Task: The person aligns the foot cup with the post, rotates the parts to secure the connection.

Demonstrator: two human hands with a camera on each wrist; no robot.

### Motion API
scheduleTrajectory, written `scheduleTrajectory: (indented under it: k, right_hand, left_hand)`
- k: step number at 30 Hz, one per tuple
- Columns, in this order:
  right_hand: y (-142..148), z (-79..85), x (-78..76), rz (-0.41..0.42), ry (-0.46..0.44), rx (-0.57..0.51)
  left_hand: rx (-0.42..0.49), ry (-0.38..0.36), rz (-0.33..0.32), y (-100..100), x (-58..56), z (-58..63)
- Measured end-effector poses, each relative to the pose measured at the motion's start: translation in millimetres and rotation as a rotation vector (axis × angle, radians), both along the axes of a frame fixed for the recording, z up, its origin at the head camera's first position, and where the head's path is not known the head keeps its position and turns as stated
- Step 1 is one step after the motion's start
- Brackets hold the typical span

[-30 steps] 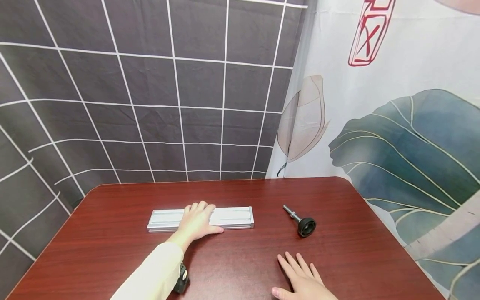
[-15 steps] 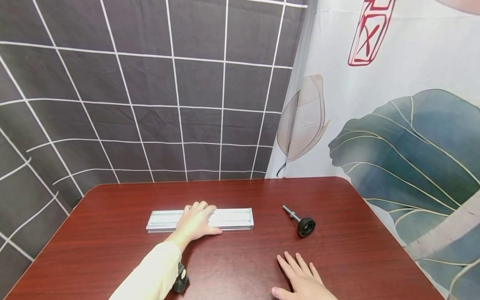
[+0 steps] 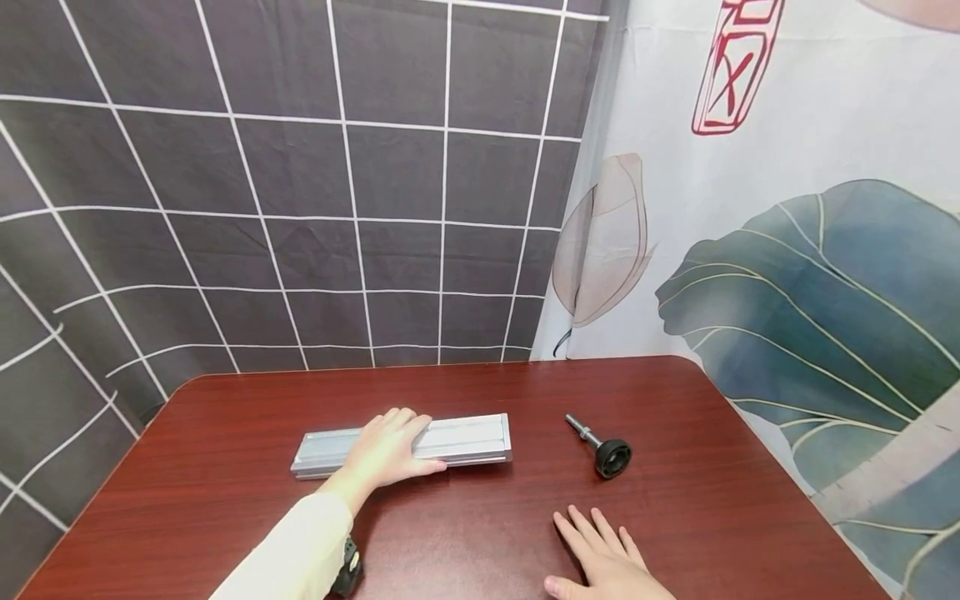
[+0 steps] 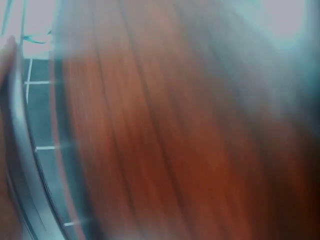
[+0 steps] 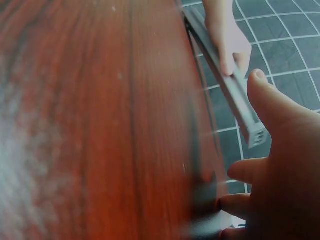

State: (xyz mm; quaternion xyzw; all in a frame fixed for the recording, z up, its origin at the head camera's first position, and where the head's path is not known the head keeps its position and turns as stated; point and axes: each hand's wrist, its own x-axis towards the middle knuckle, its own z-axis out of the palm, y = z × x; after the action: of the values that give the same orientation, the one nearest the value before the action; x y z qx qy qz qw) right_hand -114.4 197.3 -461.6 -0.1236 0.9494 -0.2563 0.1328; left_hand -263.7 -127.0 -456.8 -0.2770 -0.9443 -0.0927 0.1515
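My left hand (image 3: 386,454) grips a silver aluminium profile (image 3: 465,439) across its middle, thumb along the near side and fingers over the far side. The grooved bar is a little raised, its right end higher, with a shadow beneath it. In the right wrist view the same profile (image 5: 232,82) shows slots in its end face. The left wrist view catches only a blurred strip of the profile (image 4: 25,135) at its left edge. Palm down near the table's front, my right hand (image 3: 603,558) lies with spread, straight fingers and holds nothing.
A threaded steel stud with a round black foot (image 3: 613,458) lies on the red-brown wooden table (image 3: 480,533), beyond my right hand. Behind the table hang a dark gridded curtain (image 3: 397,183) and a pale curtain with leaf prints (image 3: 622,75).
The profile has come up off the table in my left hand, tilting and shifting slightly toward me. My right hand stays where it was.
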Motion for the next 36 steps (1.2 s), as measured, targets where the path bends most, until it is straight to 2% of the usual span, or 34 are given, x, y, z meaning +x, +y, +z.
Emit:
scheduleTrajectory:
  k: [7, 20, 30, 36]
  right_hand:
    - [0.1, 2.0, -0.8, 0.005, 0.013, -0.007]
    - [0.7, 0.8, -3.5, -0.002, -0.026, 0.007]
    - [-0.4, 1.2, -3.3, 0.000, -0.060, 0.013]
    - [-0.5, 3.6, -1.4, 0.006, -0.017, -0.008]
  left_hand:
    - [0.002, 0.020, -0.008, -2.7, 16.7, 10.5]
    - [0.072, 0.140, -0.018, -7.9, 36.4, 7.2]
    - [0.135, 0.127, 0.013, -9.6, 55.9, 13.9]
    - [0.155, 0.132, 0.031, -8.1, 63.5, 19.8]
